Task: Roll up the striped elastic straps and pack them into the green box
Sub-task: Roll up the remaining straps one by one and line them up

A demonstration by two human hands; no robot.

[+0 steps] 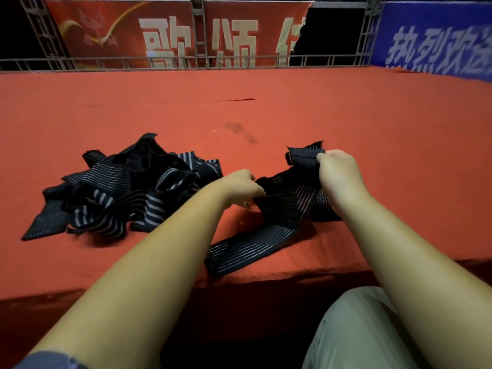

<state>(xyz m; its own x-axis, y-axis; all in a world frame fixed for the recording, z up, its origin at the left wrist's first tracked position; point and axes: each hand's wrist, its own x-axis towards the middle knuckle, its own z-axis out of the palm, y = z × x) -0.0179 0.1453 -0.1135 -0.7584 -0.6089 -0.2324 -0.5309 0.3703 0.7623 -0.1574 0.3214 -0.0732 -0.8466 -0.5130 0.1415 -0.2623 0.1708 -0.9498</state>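
My right hand [339,173] gripped the strap's [282,209] folded end, my left hand [241,186] pinched it lower down, the pile [119,193] lay left on the desk [266,115].

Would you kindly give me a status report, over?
Right hand grips the strap by its rolled end, left hand pinches its middle. Loose pile lies at left. Green box not in view.

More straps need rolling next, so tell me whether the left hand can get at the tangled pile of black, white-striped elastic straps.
Probably yes: the pile lies left of the left hand on the red cloth, nothing between them, though that hand pinches another strap.
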